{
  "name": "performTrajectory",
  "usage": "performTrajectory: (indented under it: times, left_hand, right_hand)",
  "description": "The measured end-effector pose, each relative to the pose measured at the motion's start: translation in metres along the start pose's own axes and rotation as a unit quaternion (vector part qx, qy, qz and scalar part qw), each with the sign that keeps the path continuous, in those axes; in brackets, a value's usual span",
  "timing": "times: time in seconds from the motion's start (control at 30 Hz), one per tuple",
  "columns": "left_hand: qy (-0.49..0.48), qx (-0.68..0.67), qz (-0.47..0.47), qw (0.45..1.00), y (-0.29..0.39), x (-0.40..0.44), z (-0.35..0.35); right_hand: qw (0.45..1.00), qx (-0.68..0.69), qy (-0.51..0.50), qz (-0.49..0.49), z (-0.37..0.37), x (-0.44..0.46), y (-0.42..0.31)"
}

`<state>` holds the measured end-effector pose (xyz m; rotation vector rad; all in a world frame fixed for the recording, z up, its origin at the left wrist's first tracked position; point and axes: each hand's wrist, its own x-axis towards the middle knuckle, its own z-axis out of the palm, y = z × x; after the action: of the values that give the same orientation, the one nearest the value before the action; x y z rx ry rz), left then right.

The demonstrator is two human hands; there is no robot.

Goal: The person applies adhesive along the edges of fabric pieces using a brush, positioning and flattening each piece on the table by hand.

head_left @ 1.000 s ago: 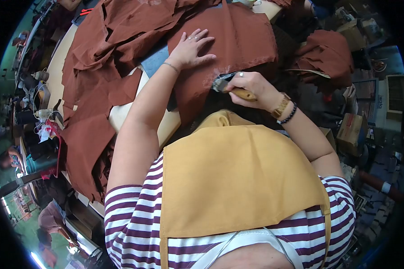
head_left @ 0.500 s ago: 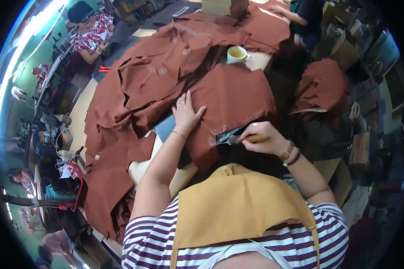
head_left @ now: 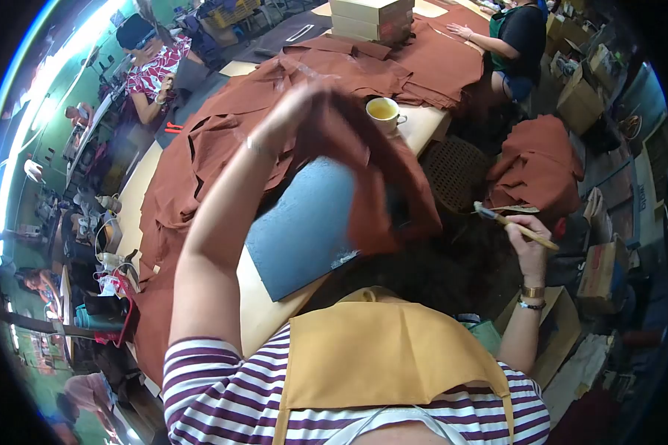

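Raised over the table, my left hand (head_left: 304, 107) is closed on a reddish-brown fabric piece (head_left: 375, 200); hand and piece are smeared by motion. The piece hangs down to the right, off a blue-grey board (head_left: 304, 226) whose surface shows wet-looking marks at the near edge. Out to the right, my right hand (head_left: 527, 241) grips a paintbrush (head_left: 523, 228) by its wooden handle, bristles pointing left, clear of the fabric. A white mug (head_left: 383, 111) with yellowish contents stands on the table beyond the hanging piece.
Heaped reddish-brown fabric (head_left: 208, 163) covers the table's left and far side. More is stacked on the right (head_left: 536, 163), beside a woven stool (head_left: 456, 174). Boxes (head_left: 371, 18) stand at the back. One person (head_left: 156, 70) works at far left, another (head_left: 516, 44) at far right.
My left hand has risen from lying flat and lifted the fabric piece, uncovering the blue-grey board. My right hand has moved right with the brush, away from the fabric's edge.
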<state>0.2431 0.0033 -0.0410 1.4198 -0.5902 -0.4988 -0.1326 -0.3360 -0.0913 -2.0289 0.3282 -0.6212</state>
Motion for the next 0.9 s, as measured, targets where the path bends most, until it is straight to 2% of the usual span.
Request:
performTrajectory:
  times: [0.07, 0.1, 0.13, 0.17, 0.23, 0.3, 0.37, 0.4, 0.43, 0.47, 0.5, 0.53, 0.63, 0.67, 0.73, 0.77, 0.8, 0.83, 0.9]
  left_hand:
    - [0.107, 0.035, 0.121, 0.986, 0.050, 0.063, -0.001]
    - [0.160, 0.070, 0.205, 0.963, 0.063, 0.105, -0.036]
    - [0.224, -0.037, 0.292, 0.929, 0.091, 0.111, -0.017]
    - [0.282, -0.142, 0.372, 0.873, 0.120, 0.117, 0.003]
    - [0.372, -0.152, 0.441, 0.803, 0.122, 0.150, -0.028]
    - [0.474, -0.090, 0.446, 0.754, 0.086, 0.191, -0.076]
    - [0.586, -0.035, 0.429, 0.686, 0.043, 0.200, -0.066]
    - [0.572, -0.016, 0.292, 0.767, 0.035, 0.173, -0.042]
    - [0.595, 0.026, 0.222, 0.772, 0.004, 0.180, -0.050]
    - [0.577, 0.040, 0.142, 0.803, -0.019, 0.176, -0.047]
    - [0.553, 0.040, 0.081, 0.828, -0.091, 0.195, -0.072]
    - [0.460, -0.010, -0.046, 0.887, -0.131, 0.200, -0.102]
    - [0.371, -0.047, -0.040, 0.927, -0.115, 0.120, -0.009]
    - [0.352, 0.028, -0.011, 0.935, -0.106, 0.091, 0.013]
    - [0.247, 0.134, 0.108, 0.954, -0.130, 0.058, 0.013]
    - [0.162, 0.166, 0.196, 0.953, -0.154, 0.038, 0.003]
    - [0.152, 0.295, 0.197, 0.922, -0.151, -0.002, 0.013]
    - [0.143, 0.421, 0.186, 0.876, -0.141, -0.051, 0.030]
    - [0.056, 0.399, 0.167, 0.900, -0.131, -0.126, 0.048]
  right_hand:
    - [1.000, 0.014, 0.027, 0.007, -0.019, 0.005, 0.004]
    - [0.999, 0.006, 0.039, 0.006, -0.026, 0.006, 0.007]
    - [0.999, -0.002, 0.050, 0.005, -0.033, 0.006, 0.011]
    - [0.998, -0.010, 0.061, 0.005, -0.039, 0.006, 0.014]
    - [0.997, -0.026, 0.069, 0.035, -0.045, 0.002, 0.021]
    - [0.996, -0.031, 0.063, 0.063, -0.052, -0.003, 0.032]
    - [0.995, -0.031, 0.070, 0.058, -0.049, -0.007, 0.037]
    - [0.995, -0.029, 0.066, 0.072, -0.049, -0.008, 0.035]
    - [0.994, -0.026, 0.063, 0.084, -0.049, -0.008, 0.035]
    - [0.995, -0.017, 0.068, 0.075, -0.047, -0.008, 0.040]
    - [0.996, -0.008, 0.057, 0.074, -0.044, -0.006, 0.046]
    - [0.996, -0.026, 0.049, 0.076, -0.042, -0.004, 0.043]
    - [0.996, -0.040, 0.032, 0.075, -0.035, 0.005, 0.044]
    - [0.996, -0.035, 0.028, 0.071, -0.030, 0.008, 0.046]
    - [0.998, -0.026, 0.028, 0.046, -0.018, 0.018, 0.046]
    - [0.999, -0.019, 0.019, 0.030, -0.010, 0.023, 0.046]
    - [1.000, -0.022, 0.007, -0.015, -0.002, 0.028, 0.048]
    - [0.999, -0.053, -0.007, 0.003, 0.004, 0.033, 0.038]
    - [1.000, 0.009, -0.030, -0.001, 0.018, 0.042, 0.029]
